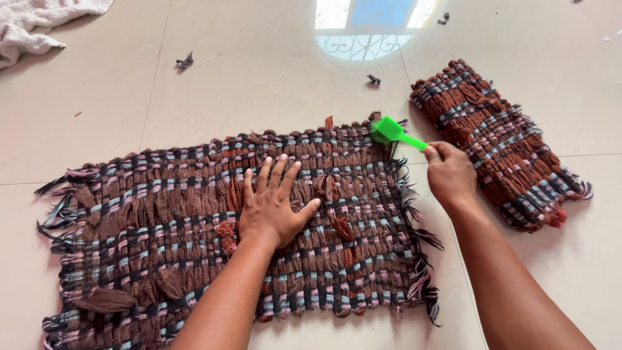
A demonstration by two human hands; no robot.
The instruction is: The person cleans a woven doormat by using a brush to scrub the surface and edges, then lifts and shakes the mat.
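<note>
On floor (pixel 259 65), woven mat (pixel 162 227) lies centre; left hand (pixel 272 207) flat on it, fingers spread. Right hand (pixel 450 175) closed around green brush (pixel 392 131) at mat's far-right fringe; bristles apparently hidden. Second mat (pixel 502 142) right, open tile between.

Your left hand (pixel 272 207) lies flat, fingers spread, on a brown woven mat (pixel 194 227) on the tiled floor (pixel 259 71). Your right hand (pixel 450 175) grips a green brush (pixel 392 131) at the mat's far right edge. A smaller mat (pixel 499 142) lies right.
</note>
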